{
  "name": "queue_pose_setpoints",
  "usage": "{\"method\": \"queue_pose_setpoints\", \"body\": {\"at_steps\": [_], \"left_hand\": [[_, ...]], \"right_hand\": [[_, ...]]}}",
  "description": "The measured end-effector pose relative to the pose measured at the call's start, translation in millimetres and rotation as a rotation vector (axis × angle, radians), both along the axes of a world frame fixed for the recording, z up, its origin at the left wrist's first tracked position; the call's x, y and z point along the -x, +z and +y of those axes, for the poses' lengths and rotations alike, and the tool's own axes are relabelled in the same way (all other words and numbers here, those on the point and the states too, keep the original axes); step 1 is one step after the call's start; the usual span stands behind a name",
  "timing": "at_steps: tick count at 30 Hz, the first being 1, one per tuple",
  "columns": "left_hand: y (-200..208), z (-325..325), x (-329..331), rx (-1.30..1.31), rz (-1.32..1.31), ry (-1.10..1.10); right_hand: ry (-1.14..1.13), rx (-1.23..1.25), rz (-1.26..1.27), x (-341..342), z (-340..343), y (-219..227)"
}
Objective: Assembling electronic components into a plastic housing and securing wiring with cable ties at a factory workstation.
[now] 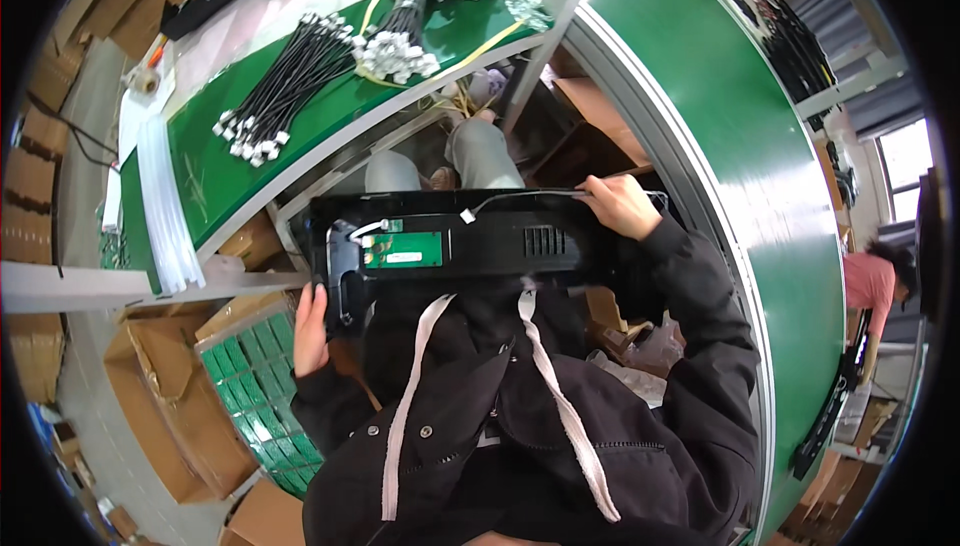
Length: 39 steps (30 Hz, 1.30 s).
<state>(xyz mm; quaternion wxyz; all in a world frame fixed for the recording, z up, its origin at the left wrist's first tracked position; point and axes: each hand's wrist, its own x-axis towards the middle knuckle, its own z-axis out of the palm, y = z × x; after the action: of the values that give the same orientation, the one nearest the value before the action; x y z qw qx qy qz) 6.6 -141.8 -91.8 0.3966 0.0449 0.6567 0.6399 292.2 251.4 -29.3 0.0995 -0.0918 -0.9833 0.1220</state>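
A long black plastic housing (490,246) lies across my lap with its inner side up. A small green circuit board (418,249) sits in its left part, with a short white cable (370,229) plugged in near it. My left hand (311,331) is closed on the housing's left edge, its thumb at the rim. At the far right edge, my right hand (622,206) pinches a thin cable (515,195). This cable runs leftward to a loose white connector (468,216) above the housing.
Bundles of black cables (290,81) with white connectors lie on a green table (215,121) ahead left. A green conveyor belt (760,196) curves along my right. On the left, a cardboard box (160,406) stands beside stacked green circuit boards (260,386). Another person (872,281) bends at the far right.
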Motion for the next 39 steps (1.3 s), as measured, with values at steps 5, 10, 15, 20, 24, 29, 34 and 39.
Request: {"method": "queue_pose_setpoints", "body": {"at_steps": [5, 10, 15, 20, 24, 29, 34, 39], "left_hand": [[-57, 31, 10, 0.033, 0.173, -0.079], [-79, 42, 13, 0.388, 0.370, -0.042], [-32, 40, 14, 0.515, 0.562, -0.205], [47, 95, -18, 0.355, 1.468, -0.035], [42, 113, -13, 0.329, 1.577, -0.309], [28, 95, 7, 0.382, 1.416, -0.353], [26, 93, 13, 0.350, 1.357, -0.330], [29, 93, 22, 0.326, 1.219, -0.330]], "right_hand": [[-0.009, -0.066, 0.005, 38, 48, -71], [-0.015, -0.147, 0.184, 82, 46, -70], [0.005, -0.069, 0.175, 130, -8, -34], [0.156, 0.309, -0.043, 168, -80, -44], [0.415, 0.469, 0.235, 193, -111, -54], [0.302, 0.785, 0.267, 192, -116, -62], [0.204, 0.827, 0.260, 194, -118, -73], [0.227, 0.836, 0.272, 206, -123, -83]]}}
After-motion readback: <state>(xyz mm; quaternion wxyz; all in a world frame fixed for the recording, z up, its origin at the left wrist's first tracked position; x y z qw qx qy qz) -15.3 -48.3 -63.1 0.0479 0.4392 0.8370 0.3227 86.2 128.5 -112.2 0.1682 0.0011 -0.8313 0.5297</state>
